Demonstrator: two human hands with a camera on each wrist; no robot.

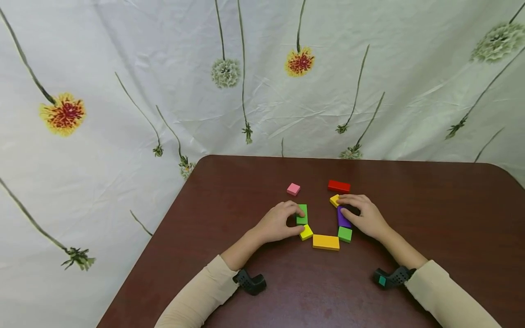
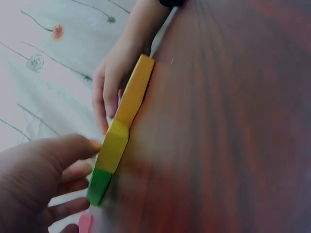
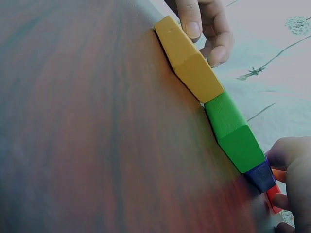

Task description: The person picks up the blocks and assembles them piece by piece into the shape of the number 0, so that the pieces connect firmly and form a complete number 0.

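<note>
Several coloured blocks form a U-shaped outline on the table. On its left side, my left hand [image 1: 279, 222] has its thumb on a small yellow block [image 1: 306, 233] and its fingertips at a green block [image 1: 301, 215]. Opposite it, my right hand [image 1: 365, 216] rests its thumb on a purple block [image 1: 343, 217], with the forefinger touching another small yellow block [image 1: 335, 201]. Nearest me lies an orange-yellow block [image 1: 326, 242]. A second green block [image 1: 345, 234] sits between it and the purple one. Both wrist views show these blocks lying end to end beside the fingers.
A pink block [image 1: 293, 189] lies apart, beyond the left hand. Past the right hand's yellow block is a red block [image 1: 339, 186]. The brown table [image 1: 443, 205] meets a flower-printed cloth [image 1: 262, 105] at its far edge.
</note>
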